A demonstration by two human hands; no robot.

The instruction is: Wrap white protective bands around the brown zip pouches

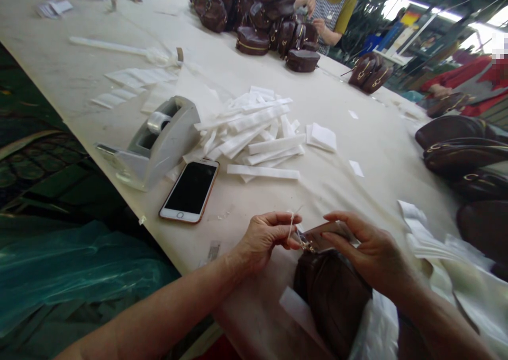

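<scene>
A dark brown leather bag (333, 296) lies at the near table edge under my hands. My left hand (265, 238) is closed in a pinch on a thin white strip (291, 225) right at the bag's metal zipper pull (306, 245). My right hand (369, 249) is closed on the bag's brown strap or tab (323, 230) beside that pull. A white paper sheet (296, 307) sticks out from under the bag.
A pile of white paper strips (257, 132), a grey tape dispenser (159, 137) and a phone (190, 190) lie ahead. Brown bags are heaped at the far end (257, 16) and on the right (460, 148). Two other people work across the table (329, 10).
</scene>
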